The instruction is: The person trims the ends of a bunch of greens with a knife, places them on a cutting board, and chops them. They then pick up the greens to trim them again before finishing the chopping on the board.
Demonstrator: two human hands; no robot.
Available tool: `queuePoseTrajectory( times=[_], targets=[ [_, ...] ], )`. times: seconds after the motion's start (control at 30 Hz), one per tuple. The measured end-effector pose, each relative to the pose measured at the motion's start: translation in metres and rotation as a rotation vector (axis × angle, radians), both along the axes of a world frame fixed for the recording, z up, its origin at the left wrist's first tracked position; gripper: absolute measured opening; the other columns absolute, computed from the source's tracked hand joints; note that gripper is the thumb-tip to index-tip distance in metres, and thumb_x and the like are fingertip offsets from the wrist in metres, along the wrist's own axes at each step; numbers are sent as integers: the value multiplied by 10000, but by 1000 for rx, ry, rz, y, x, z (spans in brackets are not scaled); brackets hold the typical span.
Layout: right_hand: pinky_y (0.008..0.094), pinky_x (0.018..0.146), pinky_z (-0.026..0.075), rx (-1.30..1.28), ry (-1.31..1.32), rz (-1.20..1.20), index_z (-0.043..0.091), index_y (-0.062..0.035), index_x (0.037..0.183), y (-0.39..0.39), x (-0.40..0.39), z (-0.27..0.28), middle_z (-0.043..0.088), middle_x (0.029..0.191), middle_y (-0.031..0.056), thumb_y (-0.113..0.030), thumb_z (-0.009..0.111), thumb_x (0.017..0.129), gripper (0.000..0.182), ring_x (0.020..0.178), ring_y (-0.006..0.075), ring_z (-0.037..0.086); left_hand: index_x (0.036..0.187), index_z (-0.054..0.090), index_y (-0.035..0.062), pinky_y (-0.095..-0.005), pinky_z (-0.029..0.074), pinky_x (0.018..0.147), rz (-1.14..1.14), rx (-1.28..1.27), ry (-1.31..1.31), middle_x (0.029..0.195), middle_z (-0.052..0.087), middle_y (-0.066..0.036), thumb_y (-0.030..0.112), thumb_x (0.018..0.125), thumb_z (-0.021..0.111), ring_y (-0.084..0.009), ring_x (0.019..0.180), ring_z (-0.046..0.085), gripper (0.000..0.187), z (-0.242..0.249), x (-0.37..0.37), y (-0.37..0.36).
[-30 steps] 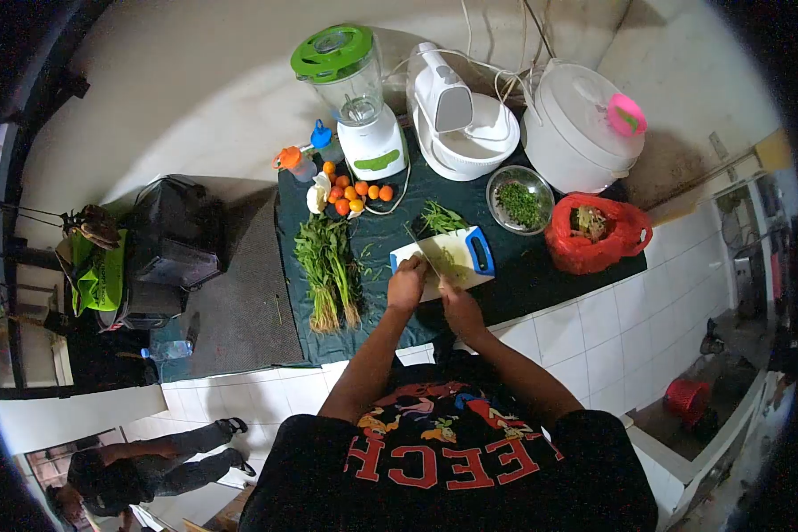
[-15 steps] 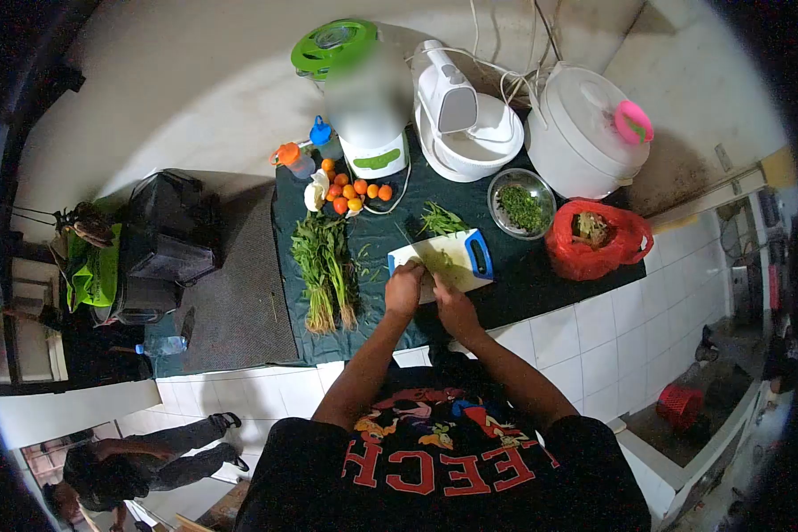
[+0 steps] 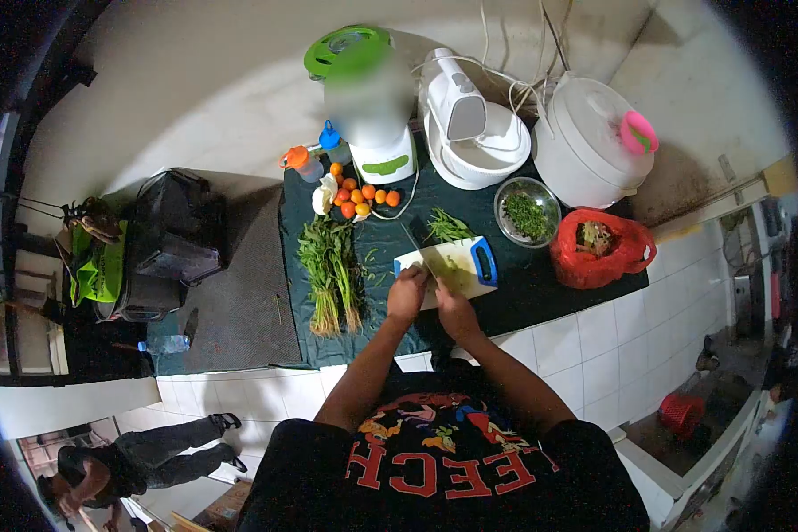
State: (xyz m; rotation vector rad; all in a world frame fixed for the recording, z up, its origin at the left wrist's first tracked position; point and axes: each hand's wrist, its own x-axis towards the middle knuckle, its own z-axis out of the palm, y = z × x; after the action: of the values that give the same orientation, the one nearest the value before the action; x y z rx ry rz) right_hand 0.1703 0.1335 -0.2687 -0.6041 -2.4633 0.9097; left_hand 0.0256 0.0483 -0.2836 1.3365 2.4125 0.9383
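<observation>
A white cutting board (image 3: 477, 282) with blue ends lies near the table's front edge, with small pale green pieces on it. My right hand (image 3: 453, 310) is closed round the handle of a knife (image 3: 412, 238), whose blade points away and to the left across the board. At the board's left end, my left hand (image 3: 406, 293) has its fingers closed close beside the blade; what they hold is hidden. Cut green leaves (image 3: 449, 225) lie just behind the board. Left of it rests a bunch of leafy greens (image 3: 328, 275) with roots. A clear bowl (image 3: 527, 213) holds chopped greens.
Small orange and red fruits (image 3: 363, 197) lie behind the greens, near a blender (image 3: 386, 160). A white mixer (image 3: 470, 115), a white rice cooker (image 3: 590, 146) and a red bag (image 3: 598, 257) stand to the right. Another person (image 3: 106, 474) is at lower left.
The whole view has shifted slightly, so the table items appear a little lower and further right. Both hands remain at the board, and more of the knife blade shows.
</observation>
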Motion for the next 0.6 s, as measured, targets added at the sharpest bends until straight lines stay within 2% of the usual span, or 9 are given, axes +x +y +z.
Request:
queuePoseTrajectory(
  times=[0.13, 0.23, 0.33, 0.47, 0.53, 0.6],
  targets=[
    [564, 808, 516, -1, 77, -8, 539, 10, 1371, 1, -9, 4, 654, 978, 336, -167, 513, 1025, 390, 907, 519, 636, 1051, 722, 66, -462, 575, 815, 35, -31, -39, 1046, 670, -141, 115, 882, 604, -376, 987, 663, 212, 4, 2, 1],
    [558, 806, 521, -104, -52, -36, 555, 10, 1362, -12, 2, 18, 661, 964, 320, -168, 527, 1021, 385, 897, 504, 641, 1052, 725, 65, -464, 561, 813, 59, -13, -27, 1029, 686, -157, 178, 897, 657, -381, 953, 669, 203, 5, 2, 0],
    [557, 797, 523, -141, -135, -100, 567, 14, 1342, -16, 7, 18, 665, 951, 311, -163, 523, 1020, 370, 874, 491, 651, 1030, 721, 56, -477, 557, 803, 67, -34, -11, 1032, 680, -175, 166, 888, 661, -387, 933, 671, 189, 7, 4, 1],
    [552, 782, 525, -85, -9, -74, 592, 12, 1316, -6, -8, 6, 670, 913, 307, -184, 525, 1022, 360, 830, 487, 656, 1026, 730, 58, -462, 572, 802, 93, -68, -43, 1050, 677, -171, 146, 900, 635, -390, 962, 677, 181, 0, 3, 4],
    [550, 780, 527, -74, 43, -67, 598, 13, 1310, -3, -12, 15, 672, 904, 305, -193, 526, 1023, 360, 821, 490, 657, 992, 740, 48, -471, 569, 779, 119, -3, -118, 996, 683, -188, 147, 884, 666, -406, 887, 688, 164, -4, 0, 5],
    [548, 768, 525, -137, -69, -73, 607, 7, 1311, -7, -9, 19, 681, 901, 289, -208, 529, 1027, 365, 828, 492, 658, 971, 747, 46, -476, 565, 770, 148, 38, -138, 966, 682, -195, 146, 876, 677, -409, 862, 690, 154, -1, -2, 6]
  ],
)
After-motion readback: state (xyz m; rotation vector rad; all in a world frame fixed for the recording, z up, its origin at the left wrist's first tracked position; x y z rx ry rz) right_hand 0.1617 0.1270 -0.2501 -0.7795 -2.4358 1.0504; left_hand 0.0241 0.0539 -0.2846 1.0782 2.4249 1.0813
